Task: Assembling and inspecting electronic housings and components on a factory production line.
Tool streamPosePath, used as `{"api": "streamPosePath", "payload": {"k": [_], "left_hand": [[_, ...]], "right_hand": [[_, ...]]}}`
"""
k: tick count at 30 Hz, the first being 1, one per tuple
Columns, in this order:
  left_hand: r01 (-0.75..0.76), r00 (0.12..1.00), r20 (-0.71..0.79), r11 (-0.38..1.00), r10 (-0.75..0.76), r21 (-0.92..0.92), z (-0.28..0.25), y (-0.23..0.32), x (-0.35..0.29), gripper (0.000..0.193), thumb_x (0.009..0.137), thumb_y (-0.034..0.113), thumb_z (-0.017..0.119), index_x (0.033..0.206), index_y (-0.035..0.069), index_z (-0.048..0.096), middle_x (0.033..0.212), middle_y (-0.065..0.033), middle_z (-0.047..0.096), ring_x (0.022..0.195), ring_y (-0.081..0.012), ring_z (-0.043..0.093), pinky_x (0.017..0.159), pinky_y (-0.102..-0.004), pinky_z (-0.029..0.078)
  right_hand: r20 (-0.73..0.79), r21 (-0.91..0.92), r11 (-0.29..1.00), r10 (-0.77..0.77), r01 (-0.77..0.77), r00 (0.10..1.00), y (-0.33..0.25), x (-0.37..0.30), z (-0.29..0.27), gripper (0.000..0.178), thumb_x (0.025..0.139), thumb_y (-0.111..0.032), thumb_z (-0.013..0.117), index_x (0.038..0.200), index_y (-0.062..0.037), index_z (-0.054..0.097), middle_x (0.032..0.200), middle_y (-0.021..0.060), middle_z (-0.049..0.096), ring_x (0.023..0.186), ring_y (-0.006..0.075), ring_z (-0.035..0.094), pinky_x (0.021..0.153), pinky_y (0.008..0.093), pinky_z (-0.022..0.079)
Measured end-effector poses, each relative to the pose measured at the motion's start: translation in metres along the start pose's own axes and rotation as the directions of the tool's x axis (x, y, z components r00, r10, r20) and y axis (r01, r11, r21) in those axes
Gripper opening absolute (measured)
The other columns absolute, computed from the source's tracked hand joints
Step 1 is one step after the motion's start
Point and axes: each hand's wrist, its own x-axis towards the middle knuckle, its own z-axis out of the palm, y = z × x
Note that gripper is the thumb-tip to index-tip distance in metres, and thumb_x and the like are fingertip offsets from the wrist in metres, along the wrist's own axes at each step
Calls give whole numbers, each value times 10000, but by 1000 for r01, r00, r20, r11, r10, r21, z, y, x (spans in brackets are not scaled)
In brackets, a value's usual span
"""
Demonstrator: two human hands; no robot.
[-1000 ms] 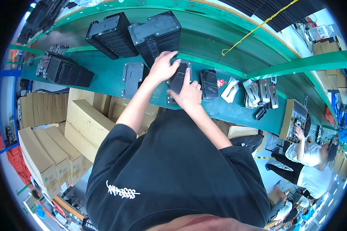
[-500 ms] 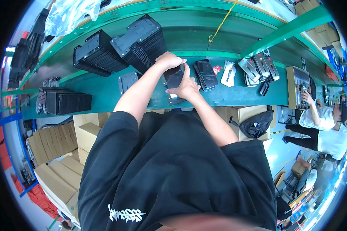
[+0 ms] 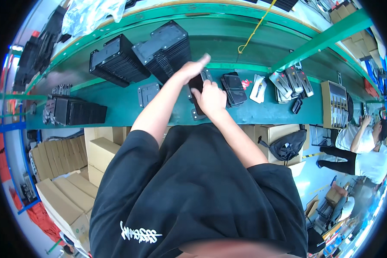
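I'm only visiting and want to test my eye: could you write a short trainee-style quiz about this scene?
1. What colour is the cord hanging above the green workbench?
2. True or false: the black backpack lies farther right than the person's right hand.
3. Which of these is closest to that hand?
A) the dark flat panel
B) the open cardboard box
C) the translucent plastic sheet

Key: 1. Yellow. 2. True. 3. A.
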Motion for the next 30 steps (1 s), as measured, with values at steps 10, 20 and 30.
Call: {"api": "streamPosePath", "payload": {"k": [10, 20, 30], "left_hand": [[-324, 931, -303, 841, 203, -434, 21, -112, 14, 473, 1072, 420, 513, 1166, 14, 736, 1034, -66, 728, 1011, -181, 638, 901, -303, 485], [-320, 947, -198, 720, 252, -616, 3, -173, 66, 514, 1047, 489, 525, 1186, 29, 704, 1049, -114, 722, 1009, -207, 656, 911, -333, 501], [-337, 741, -628, 940, 238, -41, 50, -97, -28, 502, 1044, 391, 563, 1370, 9, 567, 1208, -157, 689, 1132, -235, 639, 1008, -329, 471]], "right_hand": [[222, 121, 983, -163, 139, 961, -34, 21, -14, 424, 915, -353, 550, 966, 14, 755, 993, 266, 728, 994, 401, 716, 902, 504, 551], [206, 879, 452, -649, 154, 732, 72, 18, -82, 387, 927, -195, 712, 1217, 34, 593, 1007, 80, 700, 801, 132, 630, 680, 345, 528], [-189, 493, 860, -45, 135, 981, 241, 127, 91, 497, 925, -174, 705, 1361, -7, 532, 1208, 233, 643, 1170, 388, 616, 995, 407, 493]]}}
